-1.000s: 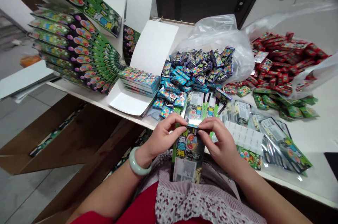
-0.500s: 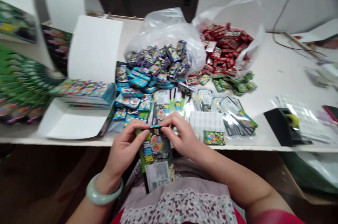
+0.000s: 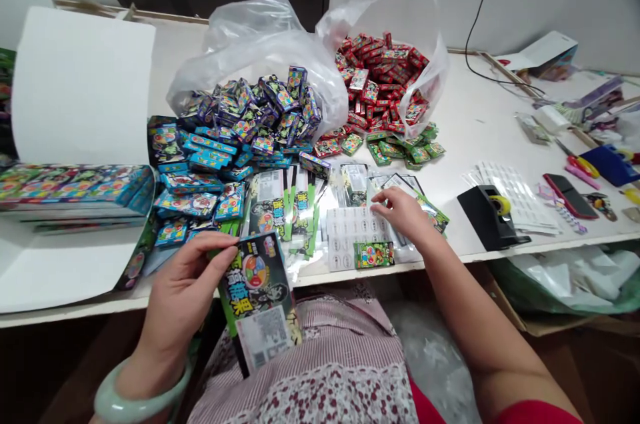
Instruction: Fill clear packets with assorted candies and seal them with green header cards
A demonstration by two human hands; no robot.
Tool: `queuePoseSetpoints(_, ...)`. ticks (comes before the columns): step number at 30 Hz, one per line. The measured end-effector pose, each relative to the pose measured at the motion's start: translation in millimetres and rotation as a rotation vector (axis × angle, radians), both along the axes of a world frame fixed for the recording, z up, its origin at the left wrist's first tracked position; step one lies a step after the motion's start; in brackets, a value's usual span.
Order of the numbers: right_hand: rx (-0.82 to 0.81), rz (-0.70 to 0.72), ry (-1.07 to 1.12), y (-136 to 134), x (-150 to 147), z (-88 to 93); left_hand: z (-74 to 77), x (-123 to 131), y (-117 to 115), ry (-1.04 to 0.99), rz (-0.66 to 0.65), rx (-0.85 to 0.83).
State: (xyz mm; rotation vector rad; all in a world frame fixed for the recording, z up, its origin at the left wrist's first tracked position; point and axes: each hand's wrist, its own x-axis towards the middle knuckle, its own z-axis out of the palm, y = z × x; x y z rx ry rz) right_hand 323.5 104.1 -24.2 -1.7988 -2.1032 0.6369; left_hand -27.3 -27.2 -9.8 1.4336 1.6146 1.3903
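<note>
My left hand [image 3: 187, 291] pinches a flat black and green printed packet [image 3: 263, 297] by its upper left corner, thumb in front. The packet hangs tilted over my lap, showing a colourful wheel and a white label with a code. My right hand [image 3: 400, 211] is at the upper right of a sheet of round stickers [image 3: 343, 231], thumb and forefinger together at its edge. Whether a sticker is lifted is too small to tell. A small green packet [image 3: 374, 255] lies on the sheet's lower right part. More printed packets [image 3: 280, 204] lie overlapped between my hands.
Behind are plastic bags of purple boxes [image 3: 270, 101] and red boxes [image 3: 385, 74]. Blue boxes [image 3: 210, 161] and green packets [image 3: 405, 151] lie in front. An open white carton [image 3: 83, 91] stands left. Right are a tape dispenser [image 3: 487, 214], a phone [image 3: 570, 196] and scissors [image 3: 583, 163].
My right hand has let go of the packet's top edge and moved right to the sticker sheet. My left hand still holds the packet, now lower and further left in view. The view has shifted right.
</note>
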Motion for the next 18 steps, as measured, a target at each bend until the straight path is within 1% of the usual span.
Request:
queuePoseSetpoints(5,-0.055,-0.014,0.024,-3.9,-12.5,-7.2,-1.9,-1.5,-2.0,0.047,0.029,-0.001)
queuePoseSetpoints(9,-0.084,-0.017,0.075,-4.5,-1.7,-11.1,0.3,-0.1,-3.7,0.045,0.017,-0.005)
queuePoseSetpoints(11,-0.102,-0.004,0.141,-4.9,6.6,-6.8,2.6,2.4,-2.8,0.039,-0.007,0.011)
queuePoseSetpoints(13,-0.104,0.015,0.276,-7.3,7.5,5.6,5.8,6.1,-1.4,0.041,-0.030,0.033)
queuePoseSetpoints(15,-0.112,0.098,0.463,-13.0,-5.4,26.5,9.7,11.1,-0.1,0.044,-0.058,0.050)
queuePoseSetpoints(17,-0.157,0.271,0.621,-21.5,-32.9,52.3,13.4,16.6,0.4,0.037,-0.095,0.063)
queuePoseSetpoints(18,-0.195,0.366,0.663,-26.1,-50.5,65.2,15.0,19.1,0.3,0.030,-0.111,0.071)
